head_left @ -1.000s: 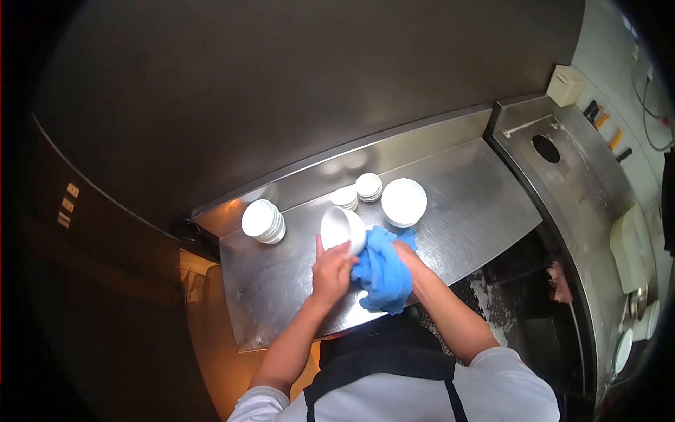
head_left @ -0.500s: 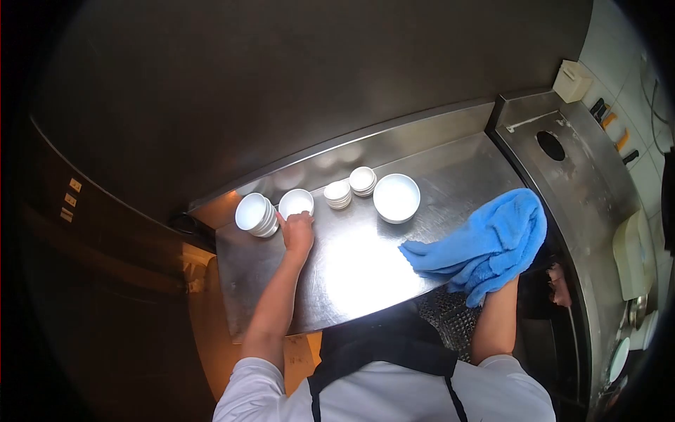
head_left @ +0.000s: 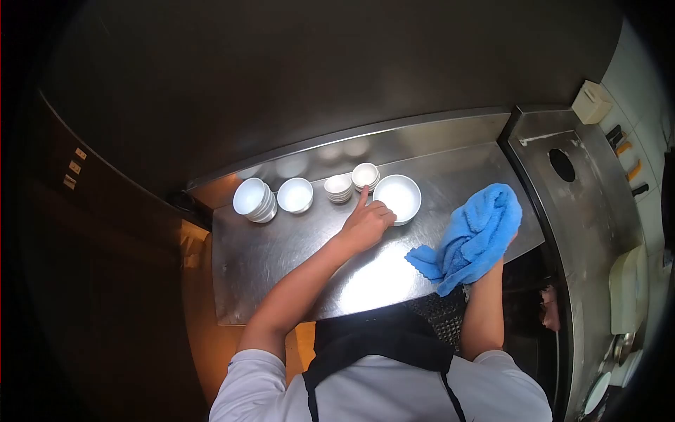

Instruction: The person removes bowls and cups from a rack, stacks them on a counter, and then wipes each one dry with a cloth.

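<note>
My left hand [head_left: 368, 226] is over the steel counter [head_left: 281, 274], its index finger stretched out to the front rim of a small white bowl stack [head_left: 365, 174]. The other fingers bend beside the near left side of a larger white bowl [head_left: 402, 196]; nothing shows held in them. Just left stands another stack of small bowls [head_left: 339, 188]. Farther left are a medium white bowl [head_left: 295, 194] and a leaning stack of white bowls [head_left: 253, 200]. My right hand [head_left: 515, 238], mostly hidden, grips a bunched blue towel [head_left: 478, 228] that hangs above the counter's right side.
A raised steel ledge with a dark oval hole [head_left: 562, 165] runs along the right. A cream box [head_left: 592, 103] and several knives [head_left: 626, 148] are against the tiled wall. A dark panel [head_left: 337, 63] rises behind the counter.
My left hand has moved right, from the medium bowl to between the small stack and the larger bowl. My right hand has shifted slightly left and up with the towel.
</note>
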Demonstrator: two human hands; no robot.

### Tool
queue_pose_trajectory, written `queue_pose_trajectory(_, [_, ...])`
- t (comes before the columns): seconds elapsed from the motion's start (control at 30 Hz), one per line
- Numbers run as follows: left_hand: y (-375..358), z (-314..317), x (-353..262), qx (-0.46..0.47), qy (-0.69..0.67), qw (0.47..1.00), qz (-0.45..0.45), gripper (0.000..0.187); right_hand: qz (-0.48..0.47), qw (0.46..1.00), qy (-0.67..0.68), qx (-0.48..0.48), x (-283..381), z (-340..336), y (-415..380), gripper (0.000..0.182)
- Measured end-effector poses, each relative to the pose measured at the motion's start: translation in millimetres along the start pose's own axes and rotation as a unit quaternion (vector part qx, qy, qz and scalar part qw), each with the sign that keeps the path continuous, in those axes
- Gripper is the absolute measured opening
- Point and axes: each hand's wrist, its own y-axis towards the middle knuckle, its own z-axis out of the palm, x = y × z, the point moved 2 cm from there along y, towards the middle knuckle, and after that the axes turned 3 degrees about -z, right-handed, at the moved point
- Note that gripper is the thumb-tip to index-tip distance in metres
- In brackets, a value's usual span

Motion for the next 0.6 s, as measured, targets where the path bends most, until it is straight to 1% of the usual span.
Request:
queue_pose_trajectory(0.07, [1, -1, 3, -0.031, -0.031, 0.999, 0.014, 0.018, 0.017, 1.0, -0.016, 0.021, -12, -9, -1, 0.04])
queue_pose_trajectory(0.1, [2, -1, 3, -0.046, -0.046, 0.998, 0.022, 0.016, 0.033, 0.997, -0.046, -0.06, -22, -29, -3, 0.039])
queue_pose_trajectory(0.17, [3, -6, -2, -0.099, -0.1, 0.99, 0.011, 0.011, 0.065, 0.969, -0.103, -0.215, -48, -86, -13, 0.04])
queue_pose_trajectory(0.2, [3, -11, -6, -0.125, -0.126, 0.984, 0.006, 0.009, 0.044, 0.959, -0.191, -0.206, -53, -92, -20, 0.035])
queue_pose_trajectory(0.23, [3, -18, -11, -0.171, -0.14, 0.975, -0.001, 0.006, 0.003, 0.946, -0.271, -0.178, -57, -96, -28, 0.032])
queue_pose_trajectory(0.3, [0, -37, -28, -0.258, -0.169, 0.951, -0.016, 0.005, -0.078, 0.894, -0.424, -0.119, -71, -56, -46, 0.026])
queue_pose_trajectory(0.37, [-7, -56, -46, -0.296, -0.18, 0.938, -0.028, 0.009, -0.146, 0.833, -0.533, 0.014, -110, -81, -73, 0.022])
queue_pose_trajectory(0.4, [-12, -60, -51, -0.315, -0.186, 0.93, -0.035, 0.011, -0.2, 0.805, -0.551, 0.089, -110, -52, -79, 0.022])
queue_pose_trajectory(0.43, [-17, -57, -54, -0.338, -0.18, 0.924, 0.004, 0.01, -0.253, 0.769, -0.564, 0.163, -110, -14, -87, 0.022])
queue_pose_trajectory(0.47, [-27, -50, -55, -0.325, -0.186, 0.927, -0.004, 0.012, -0.247, 0.783, -0.551, 0.151, -118, 6, -97, 0.02])
queue_pose_trajectory(0.57, [-60, -38, -52, -0.276, -0.209, 0.937, -0.049, 0.016, -0.105, 0.836, -0.516, 0.154, -130, 13, -96, 0.017])
queue_pose_trajectory(0.6, [-69, -38, -48, -0.258, -0.217, 0.939, -0.068, 0.017, -0.006, 0.865, -0.481, 0.144, -132, 8, -90, 0.018])
